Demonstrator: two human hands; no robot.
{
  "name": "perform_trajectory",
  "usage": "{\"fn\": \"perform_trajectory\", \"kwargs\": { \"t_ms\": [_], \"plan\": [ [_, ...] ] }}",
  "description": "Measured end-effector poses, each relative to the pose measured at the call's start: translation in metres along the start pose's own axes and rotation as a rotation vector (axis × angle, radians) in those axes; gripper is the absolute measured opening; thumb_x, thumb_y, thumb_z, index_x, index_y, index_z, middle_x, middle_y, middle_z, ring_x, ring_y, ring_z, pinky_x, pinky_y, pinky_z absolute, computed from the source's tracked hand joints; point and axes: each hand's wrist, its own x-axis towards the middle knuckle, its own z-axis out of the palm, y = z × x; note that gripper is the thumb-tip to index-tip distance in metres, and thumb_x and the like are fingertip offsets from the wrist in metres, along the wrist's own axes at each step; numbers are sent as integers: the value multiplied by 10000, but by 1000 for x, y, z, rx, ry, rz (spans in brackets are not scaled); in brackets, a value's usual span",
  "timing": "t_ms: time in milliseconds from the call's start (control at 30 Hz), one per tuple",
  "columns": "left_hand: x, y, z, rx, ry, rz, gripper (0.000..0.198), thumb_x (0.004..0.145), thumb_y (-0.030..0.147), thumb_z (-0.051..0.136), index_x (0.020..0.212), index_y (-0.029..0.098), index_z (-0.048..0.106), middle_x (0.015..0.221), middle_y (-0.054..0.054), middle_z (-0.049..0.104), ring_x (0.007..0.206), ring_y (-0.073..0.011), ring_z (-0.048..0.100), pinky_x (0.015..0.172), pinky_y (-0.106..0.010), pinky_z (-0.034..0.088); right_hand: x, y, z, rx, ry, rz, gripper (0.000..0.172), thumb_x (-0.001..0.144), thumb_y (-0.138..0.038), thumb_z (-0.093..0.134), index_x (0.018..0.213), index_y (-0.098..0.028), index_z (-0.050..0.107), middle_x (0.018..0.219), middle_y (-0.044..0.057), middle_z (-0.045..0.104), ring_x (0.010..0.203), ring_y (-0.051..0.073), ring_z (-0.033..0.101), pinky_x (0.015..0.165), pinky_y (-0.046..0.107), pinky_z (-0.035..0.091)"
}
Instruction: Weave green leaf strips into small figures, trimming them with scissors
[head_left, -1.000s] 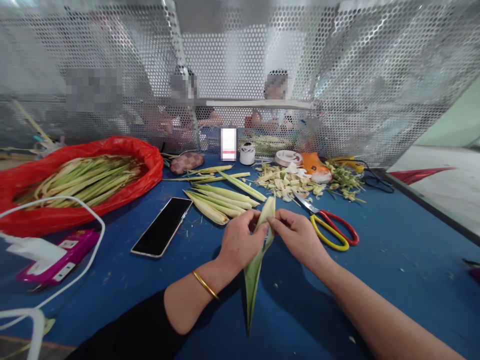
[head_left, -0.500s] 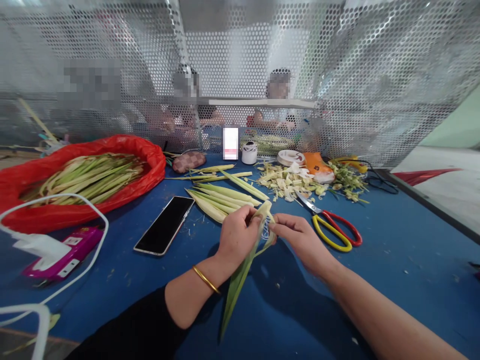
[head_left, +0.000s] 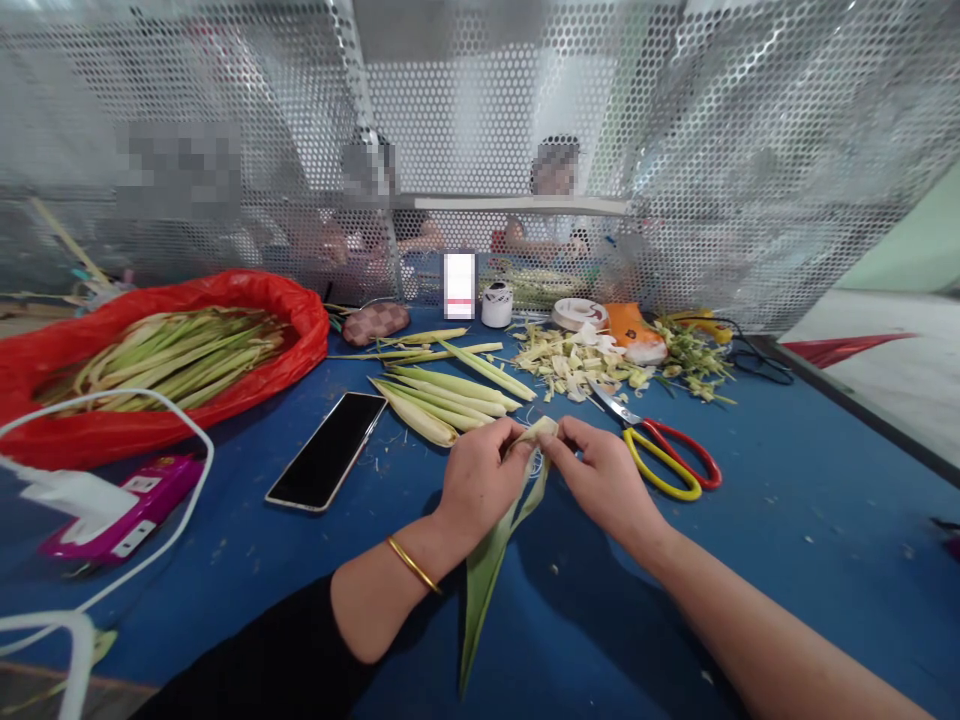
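A long green leaf strip (head_left: 486, 575), pale at its upper end like a husk, is pinched between both hands over the blue table. My left hand (head_left: 480, 475) grips it from the left, thumb and fingers closed. My right hand (head_left: 604, 475) pinches the pale folded top of the same leaf. Thin white thread (head_left: 535, 463) shows in loops between the hands; which fingers hold it is hidden. Just beyond my left hand lie several pale green leaves (head_left: 450, 395). Scissors (head_left: 667, 455) with one yellow and one red handle lie right of my right hand.
A black phone (head_left: 328, 452) and a purple power strip (head_left: 124, 510) with a white cable lie left. A red bag (head_left: 300, 310) holds many leaves. Leaf scraps (head_left: 562, 360), tape (head_left: 580, 314) and a white jar (head_left: 496, 305) stand behind. People sit beyond a perforated screen (head_left: 465, 120).
My right hand has moved up to the leaf's top and folded its pale end over. The hanging leaf tip has swung slightly right.
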Motion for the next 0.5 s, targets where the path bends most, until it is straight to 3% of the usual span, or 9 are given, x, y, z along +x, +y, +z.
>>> {"fn": "perform_trajectory", "kwargs": {
  "t_ms": [167,267,367,500],
  "plan": [
    [3,-2,-1,64,67,-36,148,816,256,550,688,207,605,619,31,590,588,-129,504,568,-232,326,0,0,0,225,-47,17,342,861,-384,514,577,-220,416,552,-35,415,566,133,373,538,273,295],
    [5,-4,-2,47,84,-103,172,811,284,553,662,203,583,584,38,561,562,-127,485,548,-235,314,2,0,-1,420,-74,43,324,850,-420,539,609,-210,490,593,-22,478,609,143,437,587,279,355],
    [7,-4,-3,-32,85,-130,221,819,342,553,652,198,576,566,41,548,549,-124,482,536,-232,324,4,-1,1,467,-86,82,308,824,-463,577,664,-201,550,639,-3,554,646,158,503,623,290,397],
    [7,-2,-4,-74,158,-100,195,818,308,548,664,192,582,587,42,560,561,-117,494,557,-224,355,-2,-2,13,455,-255,141,270,769,-449,633,695,-196,574,643,3,597,616,166,570,612,300,442]
  ]
}}
